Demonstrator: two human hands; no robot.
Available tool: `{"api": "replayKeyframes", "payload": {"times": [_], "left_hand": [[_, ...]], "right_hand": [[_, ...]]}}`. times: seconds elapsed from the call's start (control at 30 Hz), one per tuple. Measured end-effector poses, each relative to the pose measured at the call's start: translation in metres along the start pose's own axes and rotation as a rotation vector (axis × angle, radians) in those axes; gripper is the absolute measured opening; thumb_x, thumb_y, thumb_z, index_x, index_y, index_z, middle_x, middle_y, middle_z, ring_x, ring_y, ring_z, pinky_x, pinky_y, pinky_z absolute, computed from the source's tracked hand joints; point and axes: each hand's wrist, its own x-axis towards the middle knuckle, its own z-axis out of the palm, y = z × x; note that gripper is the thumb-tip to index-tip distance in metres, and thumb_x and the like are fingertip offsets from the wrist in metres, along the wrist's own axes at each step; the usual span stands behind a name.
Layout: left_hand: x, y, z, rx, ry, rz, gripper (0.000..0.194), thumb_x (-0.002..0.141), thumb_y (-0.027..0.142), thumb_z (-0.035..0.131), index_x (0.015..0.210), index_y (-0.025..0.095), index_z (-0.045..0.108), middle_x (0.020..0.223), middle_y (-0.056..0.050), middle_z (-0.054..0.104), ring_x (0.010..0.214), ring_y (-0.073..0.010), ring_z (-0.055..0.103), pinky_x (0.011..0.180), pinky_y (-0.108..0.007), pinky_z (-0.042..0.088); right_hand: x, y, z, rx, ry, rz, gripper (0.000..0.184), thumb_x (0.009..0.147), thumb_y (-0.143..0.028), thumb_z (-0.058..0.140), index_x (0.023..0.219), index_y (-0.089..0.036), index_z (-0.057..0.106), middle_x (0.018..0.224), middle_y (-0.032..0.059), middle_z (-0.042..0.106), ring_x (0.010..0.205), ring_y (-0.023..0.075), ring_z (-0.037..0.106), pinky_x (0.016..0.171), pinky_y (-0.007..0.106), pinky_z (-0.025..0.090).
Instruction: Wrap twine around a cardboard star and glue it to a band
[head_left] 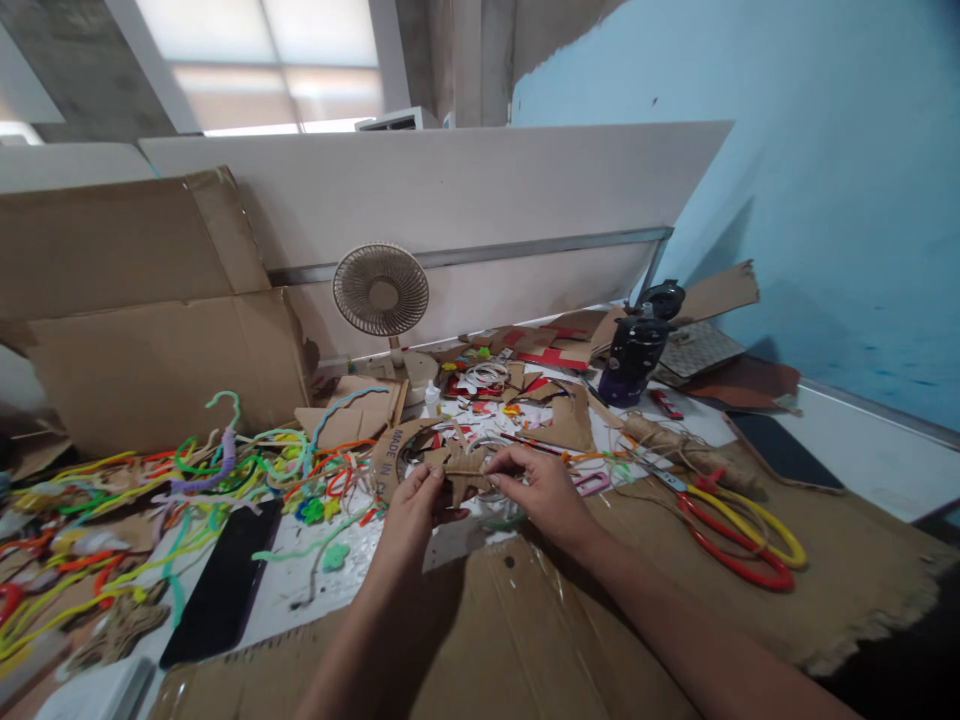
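Observation:
Both my hands meet over the middle of the table on a small jagged cardboard cutout [463,470]. My left hand [411,515] pinches its left end between thumb and fingers. My right hand [541,490] pinches its right end, fingers curled. The piece hangs just above a large flat cardboard sheet [570,640] that covers the near table. Whether anything thin, such as string, is also in my fingers I cannot make out.
A heap of coloured pipe cleaners [172,490] lies left, with a black phone [217,590] near it. Scissors with red and yellow handles [739,535] lie right. A small fan [381,292], a dark bottle [637,350], cardboard scraps and a second phone [780,450] stand further back.

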Motion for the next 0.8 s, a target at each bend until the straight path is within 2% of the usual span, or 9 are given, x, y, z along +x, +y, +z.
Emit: {"api": "replayKeyframes", "payload": {"times": [0.13,0.4,0.63,0.8], "left_hand": [[-0.003,0.002,0.001,-0.006,-0.021,0.009,0.042,0.072,0.048,0.09,0.096,0.018,0.072,0.066,0.004,0.062,0.068,-0.02,0.073,0.064,-0.029,0.059],[-0.001,0.0,-0.002,-0.067,-0.042,-0.013,0.042,0.069,0.049,0.094,0.083,0.019,0.068,0.06,0.007,0.054,0.06,-0.0168,0.066,0.069,-0.033,0.06],[0.008,-0.005,-0.006,-0.102,-0.071,-0.074,0.044,0.064,0.046,0.097,0.084,0.019,0.068,0.067,0.003,0.063,0.07,-0.0237,0.077,0.071,-0.035,0.061],[0.004,-0.003,-0.006,-0.073,-0.037,-0.03,0.046,0.065,0.05,0.097,0.086,0.018,0.071,0.068,0.001,0.065,0.068,-0.0212,0.074,0.07,-0.034,0.061]], "right_hand": [[0.001,0.002,0.001,0.04,-0.006,0.057,0.01,0.083,-0.021,0.068,0.088,-0.022,0.077,0.087,0.0038,0.08,0.083,0.0227,0.071,0.079,0.036,0.051],[0.004,0.009,0.002,0.116,-0.022,0.11,0.008,0.08,-0.021,0.071,0.086,-0.022,0.076,0.084,0.0032,0.078,0.08,0.0215,0.068,0.077,0.035,0.05],[0.008,0.017,0.002,0.243,-0.067,0.166,0.01,0.073,-0.024,0.074,0.082,-0.021,0.073,0.076,0.0004,0.072,0.073,0.019,0.064,0.073,0.033,0.05],[0.009,0.015,0.002,0.413,-0.148,0.238,0.019,0.07,-0.031,0.08,0.085,-0.021,0.075,0.079,0.0017,0.073,0.073,0.0186,0.064,0.07,0.032,0.05]]}}
